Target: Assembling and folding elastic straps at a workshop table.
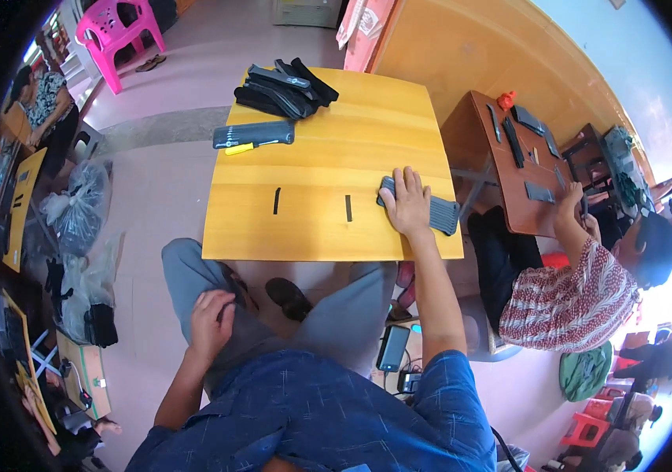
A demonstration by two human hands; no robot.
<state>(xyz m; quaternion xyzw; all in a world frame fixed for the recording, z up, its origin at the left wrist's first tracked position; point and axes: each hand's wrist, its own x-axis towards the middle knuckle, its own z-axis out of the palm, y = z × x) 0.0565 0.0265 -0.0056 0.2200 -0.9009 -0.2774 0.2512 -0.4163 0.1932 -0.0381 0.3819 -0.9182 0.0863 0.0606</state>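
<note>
My right hand [408, 206] lies over a dark grey ribbed case [444, 215] near the front right corner of the yellow table. Its fingers are stretched out and its palm covers the middle of the case. On my left thigh rests my left hand [211, 318], empty, with its fingers loosely extended. At the table's left side is a flat dark pouch [273, 131] showing a row of slim pale-tipped pieces. A yellow-handled tool [240, 149] lies against its near edge. Farther back, several black pouches [277, 98] are heaped together.
Two short black strips, a left one [277, 200] and a right one [348, 208], mark the yellow table [312, 240]. To the right, another person [572, 303] works at a brown table [521, 208] with dark pouches and tools. A pink chair [119, 35] stands far left.
</note>
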